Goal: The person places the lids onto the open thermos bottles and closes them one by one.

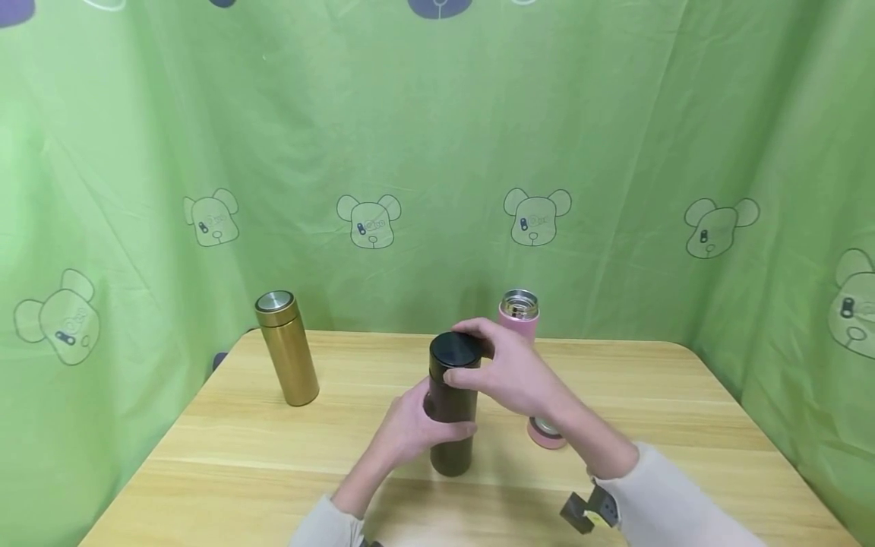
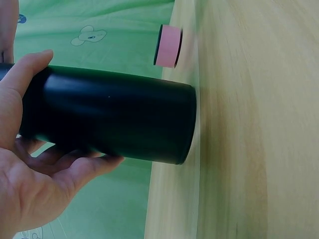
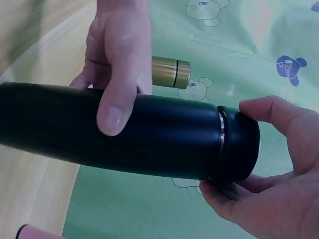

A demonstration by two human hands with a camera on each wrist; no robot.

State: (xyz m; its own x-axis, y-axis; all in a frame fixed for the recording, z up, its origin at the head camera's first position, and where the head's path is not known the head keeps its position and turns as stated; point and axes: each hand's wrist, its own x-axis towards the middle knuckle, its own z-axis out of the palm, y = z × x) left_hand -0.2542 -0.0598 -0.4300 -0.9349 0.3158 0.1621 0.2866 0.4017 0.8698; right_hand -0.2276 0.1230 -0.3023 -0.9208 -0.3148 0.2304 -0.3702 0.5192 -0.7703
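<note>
Here, a black bottle [image 1: 453, 410] stands nearly upright over the front middle of the tabletop [image 1: 232, 479]; whether its base touches the wood I cannot tell. The left hand [image 1: 413, 425] is curled around its body, thumb across the near side. The right hand [image 1: 513, 371] grips the black lid [image 1: 454, 351] between thumb and fingers, and a thin silvery gap shows between lid and body. Behind the right hand stands a pink bottle [image 1: 523, 324], uncapped, with a pink lid [image 1: 544, 437] lying nearer. A gold bottle [image 1: 290, 353] stands capped, well apart to the left.
</note>
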